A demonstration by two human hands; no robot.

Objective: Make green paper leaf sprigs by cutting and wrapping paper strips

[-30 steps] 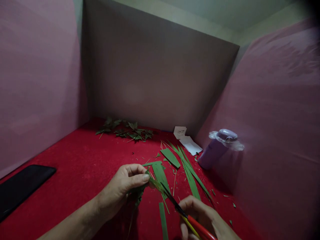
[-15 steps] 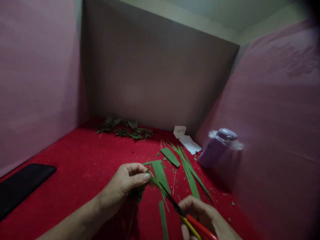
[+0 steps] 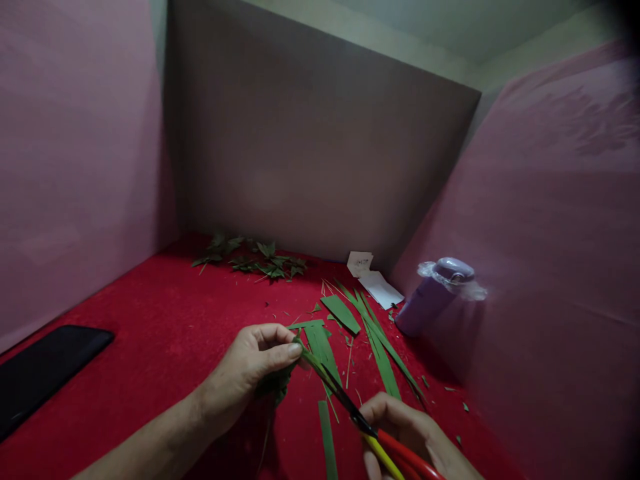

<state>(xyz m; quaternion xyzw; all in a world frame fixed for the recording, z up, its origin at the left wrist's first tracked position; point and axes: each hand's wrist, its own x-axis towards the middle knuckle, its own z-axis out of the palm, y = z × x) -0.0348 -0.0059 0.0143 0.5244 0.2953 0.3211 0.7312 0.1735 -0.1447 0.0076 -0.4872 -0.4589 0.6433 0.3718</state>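
Between thumb and fingers, my left hand [image 3: 257, 360] pinches a bunched green leaf [image 3: 277, 385], whose dark lower part hangs beneath the hand. A narrow green end of it points right, toward the scissors. My right hand [image 3: 400, 427] grips scissors [image 3: 373, 433] with red and yellow handles. Their dark blades lie against that narrow end, and whether they have cut through I cannot tell. Beneath the blades are cut green leaf pieces [image 3: 324, 347] on the red cloth. A separate leaf strip [image 3: 327, 440] lies nearer to me.
Long leaf strips [image 3: 380, 353] and a broad leaf piece [image 3: 340, 314] lie ahead to the right, among small scraps. Beyond are white papers [image 3: 381, 289] and a purple bottle [image 3: 430, 300] with clear plastic round its top. Lobed leaves [image 3: 270, 262] lie at the back; a black flat object [image 3: 50, 373] lies left.
The scissor blades have drawn closer together along the narrow leaf end. My left hand keeps its pinch in nearly the same place.
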